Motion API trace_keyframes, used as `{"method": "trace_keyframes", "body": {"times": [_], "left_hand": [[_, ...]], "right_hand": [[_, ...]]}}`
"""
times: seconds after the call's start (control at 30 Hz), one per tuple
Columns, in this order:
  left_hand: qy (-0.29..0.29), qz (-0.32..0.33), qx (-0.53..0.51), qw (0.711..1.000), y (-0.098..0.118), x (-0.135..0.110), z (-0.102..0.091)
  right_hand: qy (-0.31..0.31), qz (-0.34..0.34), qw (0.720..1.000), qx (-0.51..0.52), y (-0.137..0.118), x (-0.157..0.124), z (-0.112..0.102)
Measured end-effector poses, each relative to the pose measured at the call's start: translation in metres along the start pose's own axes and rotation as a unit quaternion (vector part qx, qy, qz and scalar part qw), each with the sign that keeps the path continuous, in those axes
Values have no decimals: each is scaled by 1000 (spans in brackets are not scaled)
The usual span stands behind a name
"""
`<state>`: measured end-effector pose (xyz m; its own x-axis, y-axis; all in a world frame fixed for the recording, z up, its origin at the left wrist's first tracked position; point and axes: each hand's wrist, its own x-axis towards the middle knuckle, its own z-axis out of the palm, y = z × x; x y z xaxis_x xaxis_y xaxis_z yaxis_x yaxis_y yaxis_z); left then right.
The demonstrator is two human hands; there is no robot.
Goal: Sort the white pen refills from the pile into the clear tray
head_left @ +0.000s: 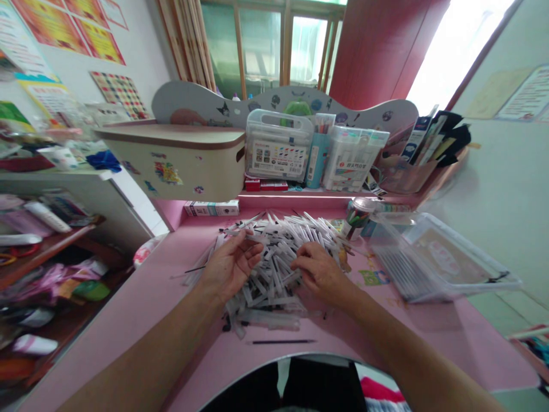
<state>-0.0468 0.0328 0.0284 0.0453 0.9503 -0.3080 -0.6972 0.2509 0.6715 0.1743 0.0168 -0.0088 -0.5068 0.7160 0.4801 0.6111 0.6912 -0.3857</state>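
Observation:
A large heap of translucent white pen parts (274, 274) is spread over the pink desk, with tubes, caps and dark-tipped pieces mixed together. At the heap's left side my left hand (231, 263) is turned palm up, its thumb and forefinger closed on a thin, pale pen part (253, 236). My right hand (321, 272) is on the heap's right side, palm down with curled fingers pinched together; whatever they hold is hidden. Near the front edge lies a dark, thin pen refill (281, 342).
A clear plastic box (412, 280) with its lid open stands on the right, rows of pens inside. Behind the heap is a jar of pens (357, 217). Along the raised shelf are a lidded bin (201, 171), a marker case (278, 149) and a pen holder (403, 174).

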Motion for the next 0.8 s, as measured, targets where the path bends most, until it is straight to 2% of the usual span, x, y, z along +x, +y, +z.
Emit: {"method": "trace_keyframes", "body": {"times": [0.17,0.33,0.5,0.8], "left_hand": [[-9,8,3,1000,0,2,-2],[-39,19,5,999,-1,4,-5],[-41,17,9,999,-1,3,-6],[-39,22,15,999,-1,2,-4]], "right_hand": [[-7,11,999,-40,5,0,-1],[19,48,998,-40,7,1,2],[33,54,997,-41,9,1,6],[19,5,1000,17,10,1,2]]}}
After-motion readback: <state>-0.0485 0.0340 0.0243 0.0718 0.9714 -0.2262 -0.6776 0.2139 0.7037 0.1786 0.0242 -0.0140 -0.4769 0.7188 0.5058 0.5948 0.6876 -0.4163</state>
